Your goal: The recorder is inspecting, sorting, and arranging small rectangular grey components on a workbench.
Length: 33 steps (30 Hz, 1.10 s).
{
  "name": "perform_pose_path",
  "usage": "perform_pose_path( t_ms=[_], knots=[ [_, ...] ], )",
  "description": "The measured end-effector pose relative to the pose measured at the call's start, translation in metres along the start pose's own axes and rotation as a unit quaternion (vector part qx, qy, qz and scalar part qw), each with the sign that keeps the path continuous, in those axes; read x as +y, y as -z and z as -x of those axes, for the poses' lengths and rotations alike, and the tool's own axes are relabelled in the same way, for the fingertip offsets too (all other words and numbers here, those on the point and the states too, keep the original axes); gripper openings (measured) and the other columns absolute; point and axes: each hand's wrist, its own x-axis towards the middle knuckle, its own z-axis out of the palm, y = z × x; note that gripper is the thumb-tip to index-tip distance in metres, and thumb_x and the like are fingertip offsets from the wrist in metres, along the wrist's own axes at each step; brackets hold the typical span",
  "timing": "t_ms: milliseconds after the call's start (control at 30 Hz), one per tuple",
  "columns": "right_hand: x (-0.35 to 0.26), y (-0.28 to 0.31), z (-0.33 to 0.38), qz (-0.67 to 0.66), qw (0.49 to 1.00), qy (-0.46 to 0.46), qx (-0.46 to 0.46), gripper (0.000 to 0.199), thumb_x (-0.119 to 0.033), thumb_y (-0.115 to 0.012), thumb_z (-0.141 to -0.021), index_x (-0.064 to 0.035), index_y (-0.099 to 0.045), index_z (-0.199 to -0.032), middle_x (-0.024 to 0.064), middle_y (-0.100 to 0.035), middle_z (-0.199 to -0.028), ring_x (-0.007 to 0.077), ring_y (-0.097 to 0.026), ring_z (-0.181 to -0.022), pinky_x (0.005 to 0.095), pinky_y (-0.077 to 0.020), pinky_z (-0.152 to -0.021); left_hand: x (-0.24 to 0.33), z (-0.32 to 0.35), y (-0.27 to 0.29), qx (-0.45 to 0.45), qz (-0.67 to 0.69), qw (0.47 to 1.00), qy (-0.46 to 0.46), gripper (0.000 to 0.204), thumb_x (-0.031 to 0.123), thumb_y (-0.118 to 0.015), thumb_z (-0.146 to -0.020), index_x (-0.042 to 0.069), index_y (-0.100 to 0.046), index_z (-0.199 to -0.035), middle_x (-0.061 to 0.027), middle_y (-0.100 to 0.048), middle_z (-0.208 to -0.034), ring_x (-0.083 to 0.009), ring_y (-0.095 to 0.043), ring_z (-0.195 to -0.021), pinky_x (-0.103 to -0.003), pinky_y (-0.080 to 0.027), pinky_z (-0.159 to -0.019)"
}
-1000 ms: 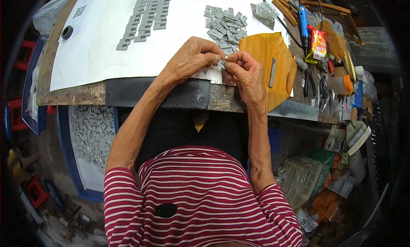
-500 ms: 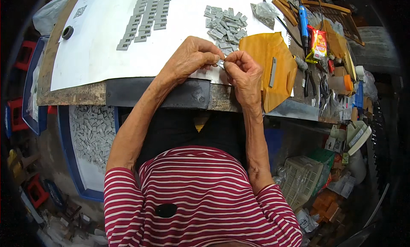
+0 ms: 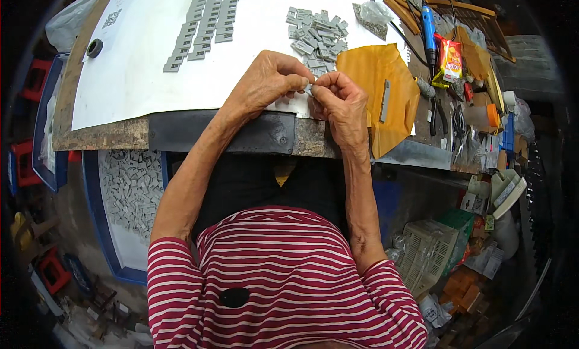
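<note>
Over the front edge of the white sheet, my left hand (image 3: 270, 85) and my right hand (image 3: 342, 106) meet, thumbs and fingers pinched together. A small grey piece (image 3: 308, 90) is gripped between their fingertips and mostly covered by them. Just beyond lies a loose pile of flat grey pieces (image 3: 318, 37). To the far left of the hands, more grey pieces (image 3: 208, 26) are laid in overlapping rows. An amber sheet (image 3: 365, 66) sits beside my right hand, with a narrow grey strip (image 3: 385, 102) on it.
A black ring (image 3: 94, 47) rests near the table's left side. At right are a blue pen-shaped power tool (image 3: 429, 35), a red snack packet (image 3: 449, 61), pliers (image 3: 438, 118) and a clear bag of tiny parts (image 3: 372, 20). Below the table, a blue tray (image 3: 128, 274) holds many grey pieces.
Both hands stay pinched together in nearly the same place. My right hand has shifted slightly left, and its fingers now cover more of the small grey piece.
</note>
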Motion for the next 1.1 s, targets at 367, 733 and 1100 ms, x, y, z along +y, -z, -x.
perform_pose_path(
  t_ms=[367,733,1100],
  knots=[
    [0.0016,-0.0018,-0.0014,0.026,0.999,0.024,0.02,0.007,-0.004,-0.059,-0.078,0.0012,-0.055,-0.077,-0.0005,-0.052,-0.059,0.0038,-0.044,-0.047,0.0178,-0.034,-0.041,0.001,-0.0006,-0.0005,-0.005,0.039,0.999,0.004,0.013,0.005,-0.059,-0.071,-0.003,-0.066,-0.079,-0.0061,-0.057,-0.059,-0.0082,-0.051,-0.049,-0.02,-0.041,-0.043],
    [0.001,0.0013,0.0013,-0.058,0.998,0.011,0.004,0.011,-0.007,-0.055,-0.083,0.0041,-0.055,-0.086,0.003,-0.053,-0.061,0.0066,-0.047,-0.05,0.0184,-0.038,-0.045,-0.0034,-0.0027,-0.0033,0.015,0.033,0.999,-0.037,0.012,0.006,-0.059,-0.073,-0.002,-0.066,-0.079,-0.005,-0.057,-0.061,-0.0084,-0.05,-0.051,-0.021,-0.042,-0.045],
    [0.0045,0.0055,-0.002,-0.1,0.995,-0.017,-0.002,0.011,-0.003,-0.054,-0.081,0.005,-0.055,-0.087,0.0047,-0.054,-0.061,0.0079,-0.048,-0.047,0.0189,-0.0384,-0.043,-0.0041,-0.0027,-0.0032,0.008,0.011,1.0,-0.026,0.014,0.007,-0.058,-0.075,-0.003,-0.064,-0.084,-0.0046,-0.057,-0.061,-0.0078,-0.05,-0.051,-0.02,-0.04,-0.043]
  ],
)
